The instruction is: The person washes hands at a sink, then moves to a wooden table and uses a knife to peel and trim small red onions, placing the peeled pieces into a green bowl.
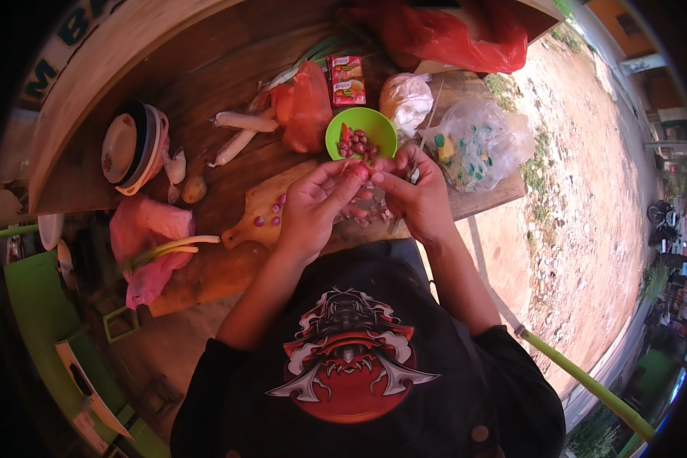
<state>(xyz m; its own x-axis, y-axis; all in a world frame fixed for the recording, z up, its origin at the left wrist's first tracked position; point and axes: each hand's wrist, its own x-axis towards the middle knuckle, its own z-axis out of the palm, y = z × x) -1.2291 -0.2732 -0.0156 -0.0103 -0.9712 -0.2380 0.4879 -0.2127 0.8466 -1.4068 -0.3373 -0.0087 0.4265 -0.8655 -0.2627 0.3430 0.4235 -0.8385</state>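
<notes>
Between the fingertips of my left hand (312,203) is a reddish shallot (357,170). My right hand (421,197) grips a thin knife (431,117), its blade pointing up and away from me, while its thumb and forefinger touch the shallot's right side. Just beyond both hands stands a green bowl (385,129) holding unpeeled shallots (359,143) and a red chili (345,133). Several purple peeled shallots (276,208) lie on a wooden cutting board (245,220), which my left hand partly hides. Loose skins (378,216) are scattered below my hands.
Red seasoning packets (348,80), an orange plastic bag (308,109), a white bag (406,100) and a clear bag (478,146) surround the bowl. Leftward are stacked plates (120,149), white wrapped rolls (243,121), a round brown item (194,189) and a pink bag (149,229) with scallion stalks (174,247).
</notes>
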